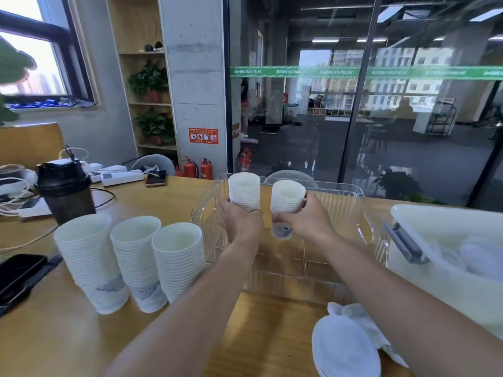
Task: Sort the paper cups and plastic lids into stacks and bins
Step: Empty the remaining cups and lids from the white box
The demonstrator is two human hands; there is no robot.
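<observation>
I note left hand (239,217) curled round cup stack (244,191), right hand (304,216) round second stack (287,197), both over clear bin (362,210), far centre. Stacks light, thin-walled, crushable; I judge mid-height grip safest, squeeze gentle.

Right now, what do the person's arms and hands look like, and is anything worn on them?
Both arms are bare up to the frame edge: no sleeves, gloves or watch in view. The left hand wears a thin ring on one finger; the right hand shows no jewellery. No markings are visible on either forearm.
</observation>
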